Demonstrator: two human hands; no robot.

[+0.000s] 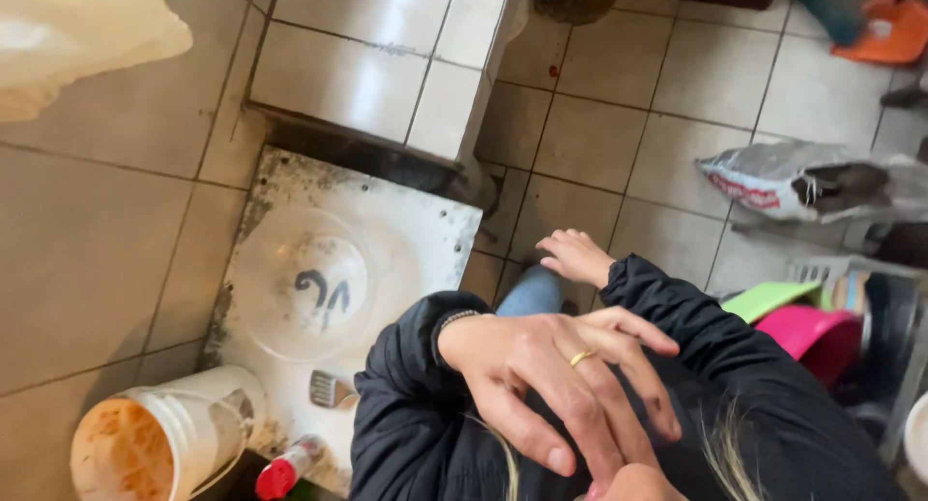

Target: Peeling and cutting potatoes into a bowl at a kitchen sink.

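Left hand: open, fingers spread and long, lying flat on the front of the black jacket at 6 o'clock of the view. Gold ring on one finger, bead bracelet at the wrist. It holds nothing.

Right hand: just above centre, reaching out of its sleeve over the floor, fingers loosely curled. It's empty and touches nothing that I can see. A blue-jeans knee sits just beside it at its 8 o'clock.

My read: both hands are free, so the job is balance and a clean reach. Keep the left flat on the jacket and lead with the right, fingers uncurled before any contact.

Edges and room:
- White panel lies on the floor at 9 o'clock from the right hand. Its rim is grimy and its right edge is near the knee.
- A clear round lid lies on the panel, with a small metal tool at the lid's 5 o'clock.
- White bucket, orange inside, sits at 8 o'clock, with a red-capped bottle just beside it.
- Tiled block at 11 o'clock has its lower edge overhanging the panel. Likely a snag point.
- Grey sack sits at 2 o'clock. Pink tub and green tub crowd 3 o'clock.
- The open tile from 12 to 1 o'clock looks like the best room to move.
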